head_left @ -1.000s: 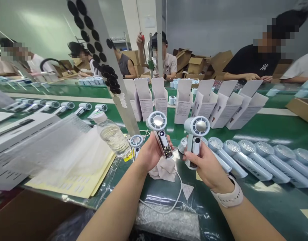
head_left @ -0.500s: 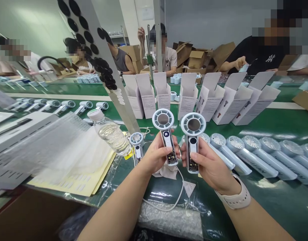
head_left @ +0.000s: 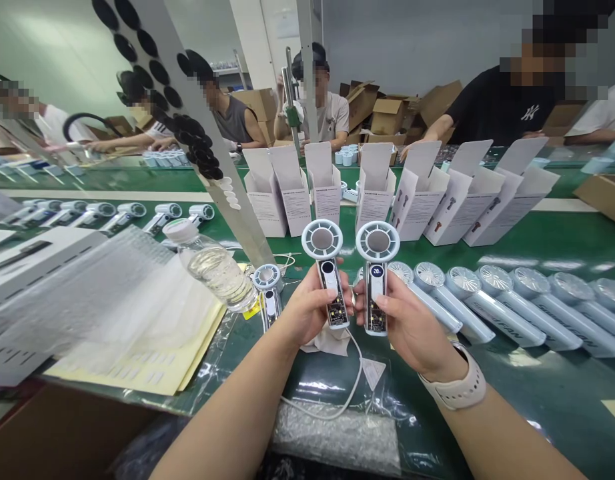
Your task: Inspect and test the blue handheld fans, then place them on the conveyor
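My left hand (head_left: 307,305) is closed round a light blue handheld fan (head_left: 323,241), its thumb on the front button and its small round display dark. Beside it, my right hand (head_left: 412,320) grips a second handheld fan (head_left: 377,241), whose display is lit and reads about 20. Both fans stand upright, side by side and slightly apart, with circuit parts showing through their clear handle fronts. Another fan (head_left: 266,280) rests just left of my left hand, near a white cable (head_left: 355,380). To the right of my right hand lies a row of light blue fans (head_left: 497,283).
Open white boxes (head_left: 327,200) stand in a row behind the fans. A water bottle (head_left: 212,267) leans at the left, by plastic bags and yellow sheets (head_left: 187,360). A slanted metal post (head_left: 237,227) rises there. Bubble wrap (head_left: 337,433) lies in front. Co-workers sit across the bench.
The left fan's display has gone from lit to dark, and the right fan's from dark to lit. The right hand has shifted slightly left. Across the bench, a co-worker's arm has lowered.
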A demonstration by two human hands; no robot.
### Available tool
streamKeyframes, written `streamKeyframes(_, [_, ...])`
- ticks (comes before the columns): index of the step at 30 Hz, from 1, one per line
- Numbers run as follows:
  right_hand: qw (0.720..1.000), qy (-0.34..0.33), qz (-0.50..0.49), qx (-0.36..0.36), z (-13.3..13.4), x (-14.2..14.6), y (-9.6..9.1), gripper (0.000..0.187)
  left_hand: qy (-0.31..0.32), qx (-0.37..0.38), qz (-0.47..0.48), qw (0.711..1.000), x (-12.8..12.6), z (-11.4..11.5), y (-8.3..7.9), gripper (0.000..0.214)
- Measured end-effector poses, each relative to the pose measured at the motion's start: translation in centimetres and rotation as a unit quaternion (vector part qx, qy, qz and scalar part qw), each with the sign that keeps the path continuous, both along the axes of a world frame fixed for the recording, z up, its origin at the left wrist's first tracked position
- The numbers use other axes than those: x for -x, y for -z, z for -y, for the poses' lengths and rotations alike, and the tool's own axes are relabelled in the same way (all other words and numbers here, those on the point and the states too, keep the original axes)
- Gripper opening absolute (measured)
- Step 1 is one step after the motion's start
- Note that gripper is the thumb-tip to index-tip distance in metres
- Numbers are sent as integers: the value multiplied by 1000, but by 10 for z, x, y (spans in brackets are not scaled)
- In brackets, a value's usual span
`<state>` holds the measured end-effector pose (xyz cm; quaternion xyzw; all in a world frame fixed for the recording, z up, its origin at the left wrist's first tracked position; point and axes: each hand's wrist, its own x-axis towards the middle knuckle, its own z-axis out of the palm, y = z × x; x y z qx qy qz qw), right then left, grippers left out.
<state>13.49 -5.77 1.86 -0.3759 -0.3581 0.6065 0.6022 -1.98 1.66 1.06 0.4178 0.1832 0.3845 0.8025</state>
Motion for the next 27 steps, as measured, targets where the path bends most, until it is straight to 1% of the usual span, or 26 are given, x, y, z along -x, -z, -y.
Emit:
streamKeyframes(3, [1000, 0, 4, -4, -1, 1, 2, 21, -12, -1, -15, 1000, 0, 1, 1, 46])
streamKeyframes(8, [1000, -4, -5, -13, 0, 1, -1, 23, 3, 7, 5, 1000, 0, 2, -1, 49])
streamKeyframes(10, [1000, -1, 0, -18, 0, 1, -1, 25, 0, 11, 5, 1000, -1, 1, -1, 49])
streamKeyframes(12, [1000, 10, 2, -9, 0, 2, 0, 23, -19, 15, -9, 1000, -2, 1, -1, 46])
streamKeyframes(14, [1000, 29, 8, 4, 0, 2, 4, 19, -52, 13, -32, 998, -3, 0, 0, 40])
streamKeyframes(16, [999, 44, 17, 11, 0, 3, 7, 20, -74, 2, -47, 996, -3, -1, 1, 37])
streamKeyframes(18, [999, 38, 24, 1, 0, 2, 8, 21, -58, -17, -42, 997, -2, -1, 0, 38])
streamKeyframes(21, [999, 12, 33, -41, 2, 1, 6, 20, 16, -61, -17, 998, 1, -1, -3, 33])
streamKeyframes(23, [998, 15, 46, -51, 2, 1, 4, 20, 45, -92, -12, 995, 1, 0, -4, 29])
streamKeyframes(25, [998, 31, 52, -34, 2, 1, 4, 21, 41, -101, -21, 994, 1, 0, -4, 29])
streamKeyframes(27, [998, 41, 46, -10, 1, 0, 6, 22, 25, -88, -36, 995, 1, 0, -4, 31])
